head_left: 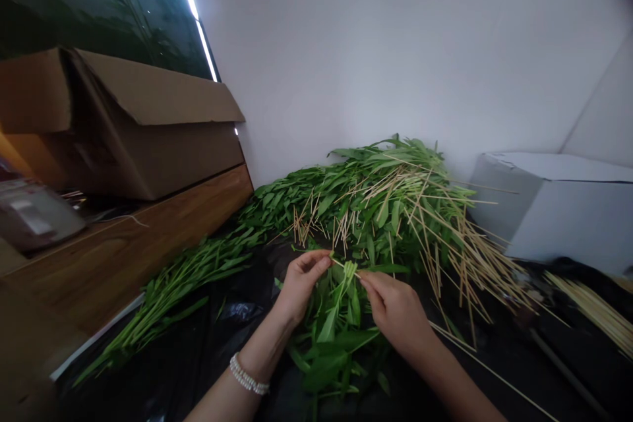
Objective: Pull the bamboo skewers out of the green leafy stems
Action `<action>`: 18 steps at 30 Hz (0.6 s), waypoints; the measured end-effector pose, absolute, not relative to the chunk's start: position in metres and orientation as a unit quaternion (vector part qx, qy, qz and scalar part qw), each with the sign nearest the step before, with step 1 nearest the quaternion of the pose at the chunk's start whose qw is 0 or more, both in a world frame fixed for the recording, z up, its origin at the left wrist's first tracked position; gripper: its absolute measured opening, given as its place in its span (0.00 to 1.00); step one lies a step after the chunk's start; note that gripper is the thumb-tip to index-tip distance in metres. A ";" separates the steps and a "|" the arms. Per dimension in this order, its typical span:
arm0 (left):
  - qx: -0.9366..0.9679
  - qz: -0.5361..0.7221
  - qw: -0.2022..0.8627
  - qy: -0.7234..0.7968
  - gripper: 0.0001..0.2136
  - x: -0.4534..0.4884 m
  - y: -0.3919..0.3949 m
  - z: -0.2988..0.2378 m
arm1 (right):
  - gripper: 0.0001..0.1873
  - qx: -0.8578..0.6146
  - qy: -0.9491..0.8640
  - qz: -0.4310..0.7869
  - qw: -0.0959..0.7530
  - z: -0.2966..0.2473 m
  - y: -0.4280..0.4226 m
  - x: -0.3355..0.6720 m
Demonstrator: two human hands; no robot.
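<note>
In front of me a thin wooden stick (338, 262) spans the gap between my hands, with pale green stem ends (349, 269) across it. My left hand (304, 280), with a beaded bracelet on the wrist, pinches a small green stem piece (332, 255) at the stick's left end. Thumb and fingers of my right hand (398, 306) are closed on the stick's other end. Green leaves (326, 369) hang from the stems between my forearms, down over the black sheet (198, 356). Whether the stick pierces the stems I cannot tell.
Against the wall lies a large heap of leafy stems (306, 184) with many wooden sticks (465, 264) poking out. A loose leafy bundle (173, 297) lies at left, beside a wooden ledge (192, 224) bearing a cardboard box (173, 151). At right are a white box (573, 211) and more sticks (593, 310).
</note>
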State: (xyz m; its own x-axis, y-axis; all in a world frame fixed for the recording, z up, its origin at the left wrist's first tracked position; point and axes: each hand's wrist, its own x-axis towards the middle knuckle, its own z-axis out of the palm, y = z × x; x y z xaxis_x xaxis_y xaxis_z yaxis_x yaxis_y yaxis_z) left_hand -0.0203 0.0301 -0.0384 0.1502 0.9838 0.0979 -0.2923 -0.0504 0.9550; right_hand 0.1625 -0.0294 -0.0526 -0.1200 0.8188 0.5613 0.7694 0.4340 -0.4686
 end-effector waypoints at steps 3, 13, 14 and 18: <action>0.440 0.538 0.619 0.366 0.14 -0.021 0.030 -0.038 | 0.15 -0.529 -0.750 0.029 0.397 -0.053 -0.029 0.161; 0.421 0.500 0.657 0.376 0.15 -0.023 0.030 -0.038 | 0.16 -0.519 -0.758 0.012 0.395 -0.059 -0.029 0.158; 0.424 0.499 0.655 0.376 0.15 -0.022 0.029 -0.038 | 0.16 -0.519 -0.758 0.014 0.395 -0.059 -0.029 0.158; 0.453 0.481 0.653 0.371 0.13 -0.016 0.024 -0.039 | 0.16 -0.522 -0.756 0.024 0.394 -0.058 -0.030 0.155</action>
State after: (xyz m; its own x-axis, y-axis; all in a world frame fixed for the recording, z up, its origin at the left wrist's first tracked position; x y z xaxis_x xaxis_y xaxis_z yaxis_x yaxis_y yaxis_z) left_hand -0.0158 0.0241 -0.0387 0.2629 0.9636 -0.0489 -0.2914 0.1277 0.9480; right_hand 0.1551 -0.0296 -0.0579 -0.1456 0.8077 0.5713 0.7704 0.4548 -0.4468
